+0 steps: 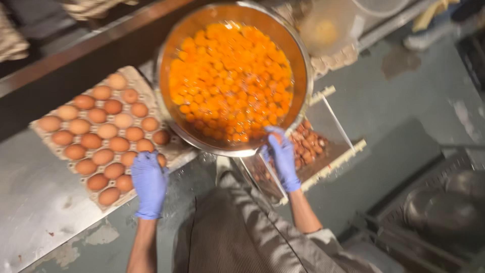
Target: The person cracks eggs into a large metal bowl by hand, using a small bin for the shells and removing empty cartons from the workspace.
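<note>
From the head camera, the right hand (281, 157), in a blue glove, pinches the near rim of a big metal bowl (166, 55) brimming with egg yolks (231, 81), fingers curled over the edge. The left hand (149, 183), also gloved, lies on the near edge of the egg tray (50, 136) beside the bowl; whether it grips an egg (108, 195) cannot be told. With the bowl so full, a steady, level hold on the rim looks wise.
</note>
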